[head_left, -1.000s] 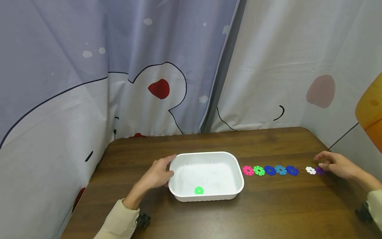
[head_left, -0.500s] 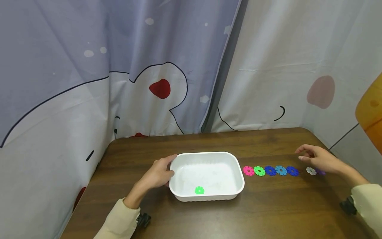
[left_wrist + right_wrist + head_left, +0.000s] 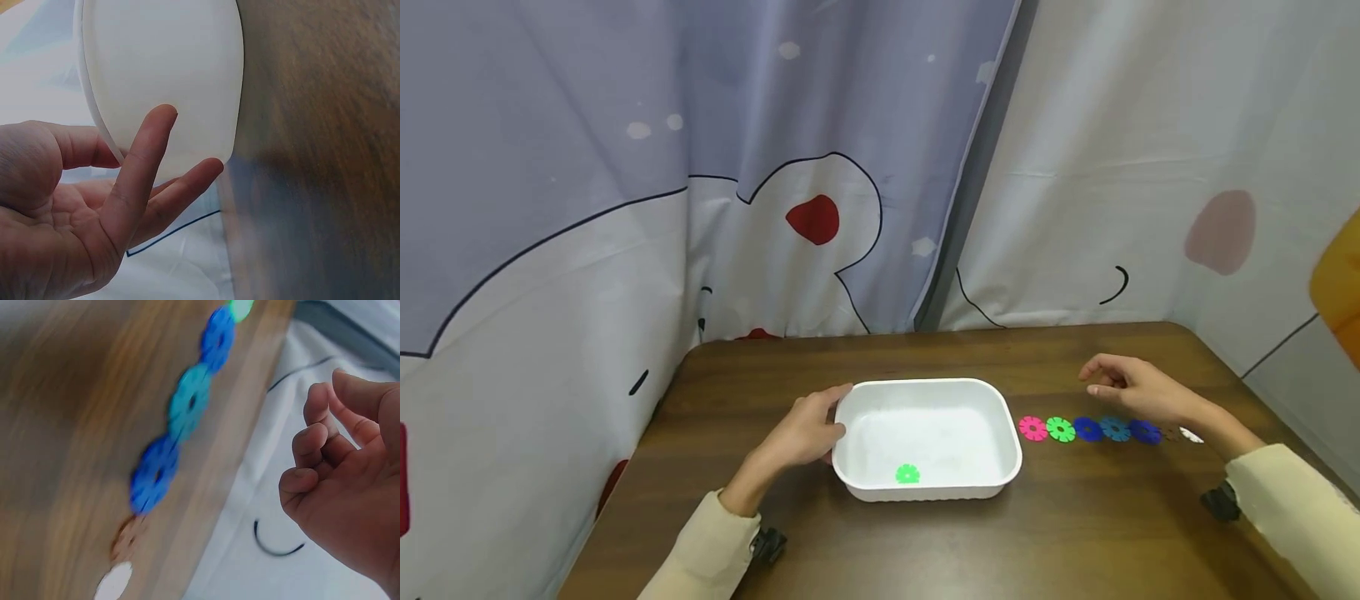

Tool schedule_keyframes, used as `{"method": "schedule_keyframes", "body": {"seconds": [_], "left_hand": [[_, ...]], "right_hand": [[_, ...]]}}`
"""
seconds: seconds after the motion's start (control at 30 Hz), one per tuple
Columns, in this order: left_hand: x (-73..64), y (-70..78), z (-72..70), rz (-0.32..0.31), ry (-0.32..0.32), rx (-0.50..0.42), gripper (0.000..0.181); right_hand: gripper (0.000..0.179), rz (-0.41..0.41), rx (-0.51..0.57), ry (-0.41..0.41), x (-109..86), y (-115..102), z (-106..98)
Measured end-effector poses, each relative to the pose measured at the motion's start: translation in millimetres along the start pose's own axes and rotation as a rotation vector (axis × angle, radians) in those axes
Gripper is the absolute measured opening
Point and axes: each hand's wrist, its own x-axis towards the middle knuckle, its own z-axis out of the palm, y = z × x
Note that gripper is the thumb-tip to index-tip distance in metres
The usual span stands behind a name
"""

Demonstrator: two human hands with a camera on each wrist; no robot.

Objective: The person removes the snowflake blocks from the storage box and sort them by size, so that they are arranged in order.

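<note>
A white plastic tub (image 3: 928, 493) sits on the table with a bright green notched plastic disc (image 3: 907, 474) inside, at its front wall. My left hand (image 3: 805, 429) holds the tub's left end, thumb at the rim and fingers against the outer wall (image 3: 181, 56). My right hand (image 3: 1138, 387) hovers above a row of discs, fingers loosely bent and nothing in them. From left to right the row runs pink (image 3: 1027, 430), green (image 3: 1054, 430), dark blue (image 3: 1082, 430), light blue (image 3: 181, 406), dark blue (image 3: 147, 481), brown (image 3: 125, 540) and white (image 3: 114, 582). The right forearm hides the row's right end.
The brown wooden table (image 3: 970, 550) has its far edge against a printed curtain (image 3: 760, 258). More curtain (image 3: 1217, 308) hangs close along the right side.
My right hand has moved left from the purple disc at the row's right end to above the blue discs. The left hand keeps its hold on the tub. The view shifts slightly.
</note>
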Motion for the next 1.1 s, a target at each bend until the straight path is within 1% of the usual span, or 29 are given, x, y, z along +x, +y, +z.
{"method": "schedule_keyframes", "body": {"seconds": [0.1, 0.27, 0.4, 0.57, 0.8, 0.93, 1.03, 1.1], "left_hand": [[-0.1, 1.2, 0.1, -0.004, 0.0, 0.001, 0.066], [-1.7, 2.4, -1.6, -0.008, 0.001, 0.022, 0.066], [-2.9, 3.3, -2.1, -0.003, -0.004, 0.022, 0.066], [-1.4, 2.1, -1.4, 0.009, -0.012, 0.007, 0.067], [0.2, -1.1, -1.4, 0.025, -0.021, -0.015, 0.068], [0.3, 0.4, -1.7, 0.025, -0.022, -0.015, 0.068], [-0.2, 1.7, -1.7, 0.016, -0.017, -0.008, 0.068], [-0.8, 2.0, -2.0, 0.011, -0.013, -0.003, 0.068]], "right_hand": [[0.02, 0.005, 0.027, -0.014, 8.8, -12.4, 7.3], [0.018, -0.02, 0.02, -0.028, 28.4, -35.1, 18.9], [0.017, -0.06, 0.022, -0.041, 39.8, -52.5, 26.0], [0.017, -0.13, 0.024, -0.055, 51.3, -70.8, 38.2], [0.016, -0.176, 0.048, -0.121, 69.0, -96.2, 61.2], [0.017, -0.238, 0.042, -0.14, 76.5, -106.7, 71.7], [0.018, -0.281, 0.041, -0.169, 82.7, -113.1, 80.8], [0.018, -0.296, 0.041, -0.191, 86.1, -117.8, 87.2]]}}
